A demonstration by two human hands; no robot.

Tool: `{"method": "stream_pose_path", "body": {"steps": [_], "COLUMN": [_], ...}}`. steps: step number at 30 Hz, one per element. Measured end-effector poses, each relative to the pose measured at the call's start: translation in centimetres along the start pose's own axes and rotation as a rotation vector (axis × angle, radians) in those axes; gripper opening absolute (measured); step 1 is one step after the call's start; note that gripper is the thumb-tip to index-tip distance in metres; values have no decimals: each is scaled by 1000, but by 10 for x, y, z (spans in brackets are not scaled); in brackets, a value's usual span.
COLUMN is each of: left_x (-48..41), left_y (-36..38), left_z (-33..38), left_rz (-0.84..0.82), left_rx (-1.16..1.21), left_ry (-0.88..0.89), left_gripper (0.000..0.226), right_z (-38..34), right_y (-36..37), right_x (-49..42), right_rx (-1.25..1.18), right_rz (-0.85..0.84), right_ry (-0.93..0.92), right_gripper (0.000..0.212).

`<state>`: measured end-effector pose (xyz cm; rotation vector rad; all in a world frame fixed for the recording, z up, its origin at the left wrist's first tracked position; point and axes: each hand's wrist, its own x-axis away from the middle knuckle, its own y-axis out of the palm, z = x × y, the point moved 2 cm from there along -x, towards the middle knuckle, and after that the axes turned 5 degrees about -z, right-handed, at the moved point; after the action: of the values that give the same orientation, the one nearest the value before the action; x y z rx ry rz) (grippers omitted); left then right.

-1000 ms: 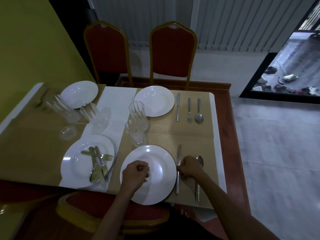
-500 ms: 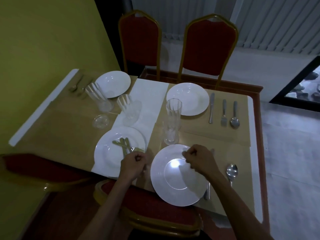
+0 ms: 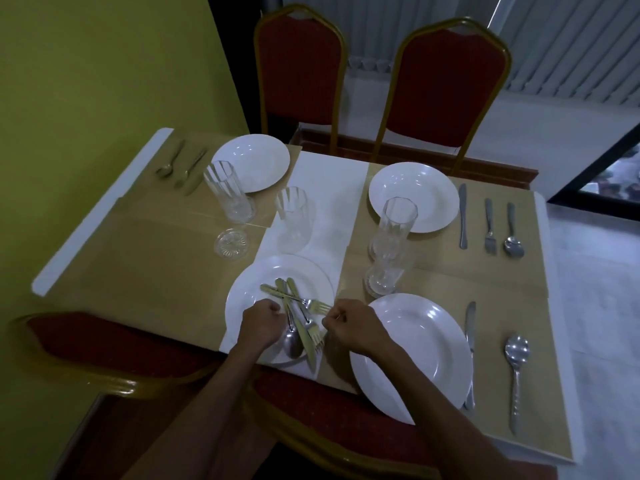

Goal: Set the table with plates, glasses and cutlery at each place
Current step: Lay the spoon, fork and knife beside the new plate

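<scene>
Left hand (image 3: 260,323) curled in a fist over the near-left plate (image 3: 242,292), knuckles beside the cutlery pile (image 3: 298,317); cannot tell if its grip holds anything; right hand (image 3: 353,325) also curled, between that plate and the near-right plate (image 3: 426,355), fingertips close to the fork tines; grip contents unclear too. Pile of forks, knife and spoon lies loose on the near-left plate, handles pointing away. Near-right plate has a knife (image 3: 470,344) touching its right rim and a spoon (image 3: 516,368) further right, apart. Far-right plate (image 3: 429,188) with knife, fork, spoon in a row to its right; far-left plate (image 3: 256,161) with cutlery to its left. Four glasses (image 3: 391,244) mid-desk; two stacked-looking near the right plates, one (image 3: 228,192) by far-left plate, one (image 3: 292,216) on the white runner. Red chairs (image 3: 446,84) at the far side.
</scene>
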<state>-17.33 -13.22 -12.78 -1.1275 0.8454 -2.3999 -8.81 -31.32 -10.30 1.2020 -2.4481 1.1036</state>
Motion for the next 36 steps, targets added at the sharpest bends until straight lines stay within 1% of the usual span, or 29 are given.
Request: {"method": "stream_pose_path", "body": {"steps": [1, 2, 3, 7, 11, 15, 16, 18, 21, 25, 28, 33, 36], "left_x": [-3, -5, -9, -17, -14, -11, -12, -13, -15, -18, -17, -15, -15], "left_y": [0, 1, 2, 6, 9, 13, 13, 10, 3, -1, -2, -7, -5], "left_z": [0, 1, 1, -1, -8, -13, -14, -15, -18, -18, -16, -7, -1], "left_rz": [-20, -21, -25, -42, -87, -116, -120, -119, -96, -67, -53, 118, 136], "left_rx": [-3, -6, -12, -46, -88, -121, -122, -120, -107, -105, -165, -236, -287], "left_ry": [-8, -6, -1, 31, 71, 97, 94, 81, 58, 51, 67, 189, 293], "left_gripper": [9, 10, 19, 32, 39, 42, 40, 33, 17, 26, 26, 18, 22], "right_z": [-3, -4, -4, -6, -10, -14, -16, -18, -23, -26, -26, -23, -19], "right_y": [5, 9, 14, 26, 35, 44, 45, 46, 46, 49, 52, 56, 59], "right_x": [-4, -8, -12, -23, -29, -33, -34, -38, -43, -49, -52, -51, -50], "right_rx": [16, 24, 25, 65, 128, 114, 106, 112, 187, 290, 327, 379, 385], "right_rz": [-5, -6, -10, -37, -45, -3, 22, 74, 100, 93, 114, 122, 107], "right_ry": [4, 14, 35, 97, 111, 132, 134, 128, 123, 100, 89, 62, 43], "right_gripper": [25, 23, 20, 16, 14, 3, 4, 15, 28, 28, 29, 27, 20]}}
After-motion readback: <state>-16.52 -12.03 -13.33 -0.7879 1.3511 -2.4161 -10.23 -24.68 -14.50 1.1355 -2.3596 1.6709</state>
